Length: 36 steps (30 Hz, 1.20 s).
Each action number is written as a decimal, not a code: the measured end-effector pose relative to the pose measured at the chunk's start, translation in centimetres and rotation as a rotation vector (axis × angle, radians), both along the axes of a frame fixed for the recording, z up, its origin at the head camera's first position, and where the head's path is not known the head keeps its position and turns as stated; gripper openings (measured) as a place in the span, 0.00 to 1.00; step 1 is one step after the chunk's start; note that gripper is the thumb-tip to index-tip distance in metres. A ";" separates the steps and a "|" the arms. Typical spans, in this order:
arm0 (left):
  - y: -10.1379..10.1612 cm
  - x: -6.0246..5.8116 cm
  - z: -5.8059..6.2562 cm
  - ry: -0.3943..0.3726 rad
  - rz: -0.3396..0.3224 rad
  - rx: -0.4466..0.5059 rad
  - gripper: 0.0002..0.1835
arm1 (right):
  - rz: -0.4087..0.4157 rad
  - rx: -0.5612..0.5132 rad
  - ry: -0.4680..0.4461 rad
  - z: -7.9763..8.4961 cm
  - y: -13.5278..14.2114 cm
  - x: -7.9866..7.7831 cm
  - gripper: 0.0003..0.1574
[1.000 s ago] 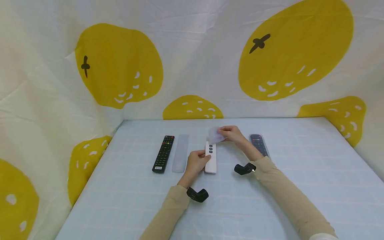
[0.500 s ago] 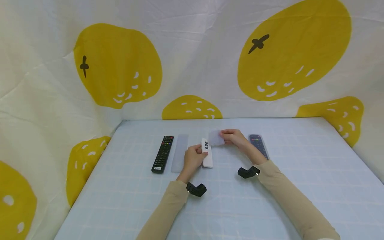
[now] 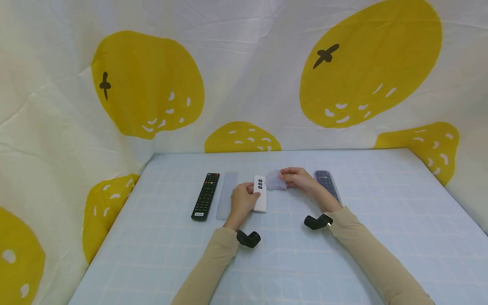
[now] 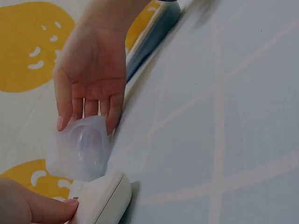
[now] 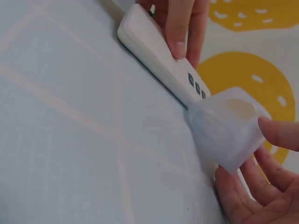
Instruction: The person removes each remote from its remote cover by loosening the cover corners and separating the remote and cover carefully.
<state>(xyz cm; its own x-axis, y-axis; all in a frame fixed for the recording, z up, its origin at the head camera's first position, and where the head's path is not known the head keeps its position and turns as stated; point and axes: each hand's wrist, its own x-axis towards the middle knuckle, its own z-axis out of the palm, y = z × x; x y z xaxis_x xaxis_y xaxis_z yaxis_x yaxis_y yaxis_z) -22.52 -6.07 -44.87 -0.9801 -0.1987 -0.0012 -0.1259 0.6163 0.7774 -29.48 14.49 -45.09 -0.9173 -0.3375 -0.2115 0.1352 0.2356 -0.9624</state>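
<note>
A slim white remote control [image 3: 260, 203] with several dark buttons near its far end lies close over the table. My left hand [image 3: 242, 200] grips its left side, thumb on top, as the right wrist view shows from the other side. Just right of the remote, my right hand [image 3: 302, 182] pinches the edge of a soft translucent remote cover [image 3: 275, 181]. The cover [image 5: 229, 126] looks short and crumpled, with an opening toward my right thumb. In the right wrist view it overlaps the button end of the white remote [image 5: 154, 51].
A black remote [image 3: 206, 197] lies to the left, beside a long flat translucent cover [image 3: 227, 190] partly behind my left hand. Right of my right hand, a dark blue remote [image 3: 326, 181] sits in a clear cover. A fruit-print curtain [image 3: 244, 84] stands behind the pale table [image 3: 282, 271].
The white remote has moved slightly left and away from me with my left hand. My right hand has lowered the translucent cover, which now sits beside the remote rather than beyond its far end.
</note>
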 end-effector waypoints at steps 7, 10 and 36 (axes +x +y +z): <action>0.2 0.2 0.2 -0.003 0.019 -0.041 0.21 | 0.049 -0.035 -0.010 0.2 0.3 0.2 0.33; 0.3 0.3 0.2 0.008 0.021 -0.062 0.20 | 0.038 -0.046 -0.025 0.2 0.4 0.2 0.33; 1.5 1.0 0.1 0.201 -0.225 0.026 0.16 | -0.040 0.020 0.096 1.0 0.5 1.2 0.26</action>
<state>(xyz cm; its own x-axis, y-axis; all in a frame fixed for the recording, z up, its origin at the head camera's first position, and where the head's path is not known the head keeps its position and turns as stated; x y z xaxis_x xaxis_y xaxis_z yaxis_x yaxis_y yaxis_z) -21.54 -4.54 -44.72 -0.9805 0.0211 0.1955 0.1700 0.5909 0.7886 -28.31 14.97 -44.14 -0.9463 -0.2966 -0.1284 0.0526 0.2507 -0.9666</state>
